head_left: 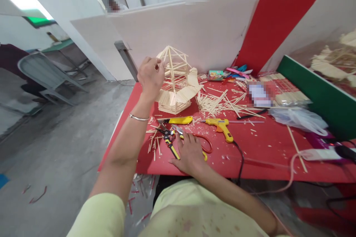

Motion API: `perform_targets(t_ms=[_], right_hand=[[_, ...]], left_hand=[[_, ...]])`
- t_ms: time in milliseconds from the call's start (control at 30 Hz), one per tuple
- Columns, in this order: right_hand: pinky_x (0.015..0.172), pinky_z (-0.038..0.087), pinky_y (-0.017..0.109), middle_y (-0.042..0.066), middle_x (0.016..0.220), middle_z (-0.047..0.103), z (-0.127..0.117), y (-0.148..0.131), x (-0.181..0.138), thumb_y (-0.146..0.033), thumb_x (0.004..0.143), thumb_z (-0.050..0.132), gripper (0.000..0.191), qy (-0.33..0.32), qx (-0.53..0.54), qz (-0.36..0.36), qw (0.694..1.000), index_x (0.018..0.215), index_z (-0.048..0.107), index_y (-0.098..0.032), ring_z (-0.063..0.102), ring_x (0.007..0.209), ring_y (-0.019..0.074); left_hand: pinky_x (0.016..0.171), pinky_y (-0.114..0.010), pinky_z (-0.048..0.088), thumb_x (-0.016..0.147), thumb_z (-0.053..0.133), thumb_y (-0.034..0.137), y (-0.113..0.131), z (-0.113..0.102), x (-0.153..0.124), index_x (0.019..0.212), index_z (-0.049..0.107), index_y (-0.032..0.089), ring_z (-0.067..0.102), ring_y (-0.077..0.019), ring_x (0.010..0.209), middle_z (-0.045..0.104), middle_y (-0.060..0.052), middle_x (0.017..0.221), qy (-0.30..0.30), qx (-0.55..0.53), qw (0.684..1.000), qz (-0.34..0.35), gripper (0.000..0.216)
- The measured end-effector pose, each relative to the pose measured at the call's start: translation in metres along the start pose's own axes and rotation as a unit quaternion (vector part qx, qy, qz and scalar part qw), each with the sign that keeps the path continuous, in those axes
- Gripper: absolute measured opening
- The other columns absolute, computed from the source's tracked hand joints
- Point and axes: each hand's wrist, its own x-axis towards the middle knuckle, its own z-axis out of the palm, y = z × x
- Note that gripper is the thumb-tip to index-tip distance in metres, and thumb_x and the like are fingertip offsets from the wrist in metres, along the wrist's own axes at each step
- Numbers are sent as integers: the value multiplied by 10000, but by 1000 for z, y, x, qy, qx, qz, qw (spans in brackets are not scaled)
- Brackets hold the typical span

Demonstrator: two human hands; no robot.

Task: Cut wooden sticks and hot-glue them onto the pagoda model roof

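Observation:
A small house-like model (pixel 172 77) of thin wooden sticks stands on the red tabletop, with a peaked open frame and a slatted skirt. My left hand (pixel 151 76) is raised at the model's left side, fingers curled into a pinch. What lies between them is too small to make out. My right hand (pixel 190 153) lies palm down near the table's front edge, fingers stretched out over red-handled scissors (pixel 207 142), partly covering them. Beside it are yellow-and-black pliers (pixel 171 144). A yellow utility knife (pixel 180 120) and a yellow glue gun (pixel 221 125) lie just beyond.
Loose sticks (pixel 214 102) are heaped right of the model. Farther right lie a plastic bag (pixel 299 118), packs of sticks (pixel 293 98) and a power strip (pixel 319 154). The glue gun's cord (pixel 241 159) hangs over the front edge. White boards (pixel 183 33) stand behind; people are beyond them.

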Motion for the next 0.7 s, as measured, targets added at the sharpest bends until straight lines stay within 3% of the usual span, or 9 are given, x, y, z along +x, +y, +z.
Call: perform_targets(t_ms=[167,333,533,600,633,667,700], right_hand=[[950,355,522,228,1365,489,5,-3,4,-577,792,620,857,16,-22,13,1000,1484,367,-140,427,1179,364],[919,382,498,208,1231,537,0,-4,5,-476,755,663,850,4,1,11,1000,1484,364,-158,451,1125,351],[923,416,444,190,1288,511,10,10,1,-353,695,675,873,0,148,27,989,1490,363,-174,500,1124,327],[911,430,408,143,1270,542,10,22,-4,-377,685,685,806,-5,292,42,955,1435,439,-214,526,1102,297],[896,438,384,119,1239,568,8,28,-7,-392,692,683,743,-23,386,46,921,1388,485,-226,543,1076,275],[871,447,362,99,1196,596,6,35,-10,-412,710,671,665,-54,487,48,870,1332,529,-227,562,1036,253],[836,455,344,87,1147,620,2,41,-13,-444,736,647,584,-98,590,50,800,1269,566,-218,579,987,234]], left_hand=[[872,-354,409,900,582,289,-1,1,-2,855,644,213,577,-235,959,637,-81,916,-13,-4,1000,-13,107],[810,-333,408,912,559,304,-7,2,-6,880,664,212,579,-215,882,641,-66,855,13,19,1000,12,143],[769,-316,411,929,516,335,-7,1,-7,916,689,203,579,-195,827,654,-66,907,25,78,996,39,218],[757,-313,411,930,513,346,-7,1,-7,925,697,200,584,-194,821,661,-69,927,23,95,994,40,235],[751,-312,410,929,514,350,-7,1,-6,926,700,199,586,-194,818,664,-70,933,21,101,994,37,239],[747,-311,409,929,514,354,-6,1,-6,928,703,199,589,-195,815,667,-71,939,19,107,994,34,244],[742,-310,408,929,513,360,-6,2,-5,931,705,200,592,-195,814,671,-73,942,15,111,993,30,250]])
